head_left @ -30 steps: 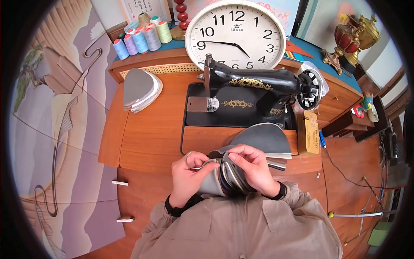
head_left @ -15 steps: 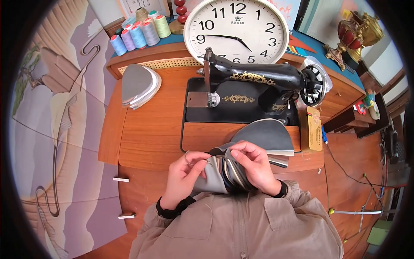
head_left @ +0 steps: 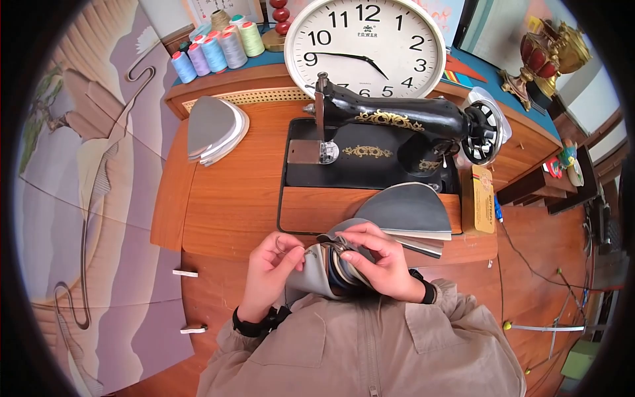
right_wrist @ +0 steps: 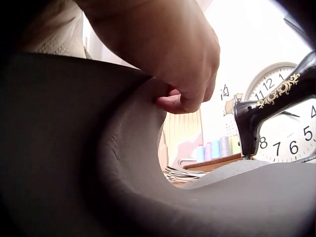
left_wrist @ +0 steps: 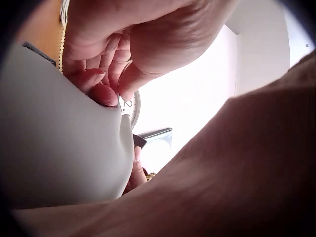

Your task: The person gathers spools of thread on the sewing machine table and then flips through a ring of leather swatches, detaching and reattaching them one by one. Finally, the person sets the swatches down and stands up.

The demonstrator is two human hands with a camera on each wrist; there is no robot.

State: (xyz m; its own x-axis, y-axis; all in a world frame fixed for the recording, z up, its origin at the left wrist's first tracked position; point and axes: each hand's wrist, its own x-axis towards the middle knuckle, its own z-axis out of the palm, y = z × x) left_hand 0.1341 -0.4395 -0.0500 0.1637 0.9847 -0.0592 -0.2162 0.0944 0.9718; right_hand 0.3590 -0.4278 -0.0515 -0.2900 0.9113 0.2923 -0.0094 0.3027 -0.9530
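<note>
Close to the body, a bundle of leather-like panels (head_left: pixel 338 279) shows layered dark, beige and grey edges. My right hand (head_left: pixel 387 264) pinches its upper edge; in the right wrist view, the fingers sit at the rim of a curved dark grey panel (right_wrist: pixel 133 143). On the other side, my left hand (head_left: pixel 271 271) is beside the light grey panel (head_left: pixel 307 276), fingers bent towards the thumb. The left wrist view has a thin curved strand (left_wrist: pixel 120 85) between that thumb and fingers, right at the light grey panel's edge (left_wrist: pixel 116 116); whether it is thread or wire I cannot tell.
A black sewing machine (head_left: pixel 390 116) stands on the wooden table (head_left: pixel 231 192). More grey panels (head_left: pixel 413 212) lie in front of it, beside a yellow box (head_left: pixel 481 198). Another panel stack (head_left: pixel 211 129) is at the left. Behind stand thread spools (head_left: pixel 215 53) and a clock (head_left: pixel 367 46).
My left hand has drawn back to the left, away from the bundle's upper edge. The right hand has shifted slightly left and keeps hold of the panels.
</note>
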